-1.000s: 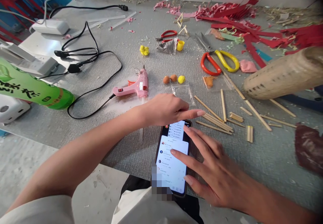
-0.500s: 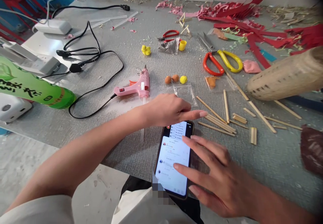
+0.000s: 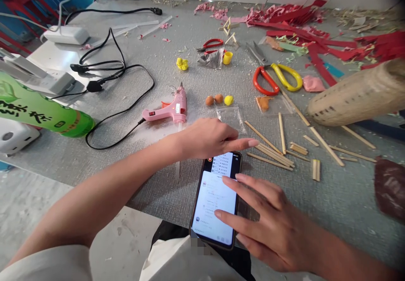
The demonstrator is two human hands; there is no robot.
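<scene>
A smartphone [image 3: 215, 215] with a lit screen lies at the table's front edge, tilted slightly. My right hand [image 3: 274, 224] is over its right side, fingers spread, with fingertips at the screen; whether they press it I cannot tell. My left hand [image 3: 211, 137] rests just beyond the phone's top end, fingers folded under and thumb stretched to the right. Nothing shows in it, and the folded fingers are mostly hidden. Several thin wooden sticks [image 3: 275, 154] lie right of the left thumb. A pink glue gun [image 3: 171, 111] lies beyond my left forearm, a glue stick poking from its back.
Scissors [image 3: 267, 80], red-handled pliers [image 3: 212, 43] and small clay balls [image 3: 219, 99] lie further back. A green bottle [image 3: 47, 108] and power strips [image 3: 52, 76] with black cables stand left. At right are a brown cylinder [image 3: 357, 93] and red paper scraps [image 3: 297, 23].
The list on the phone screen has scrolled. My right fingers have shifted slightly left over it. The left hand stays where it was.
</scene>
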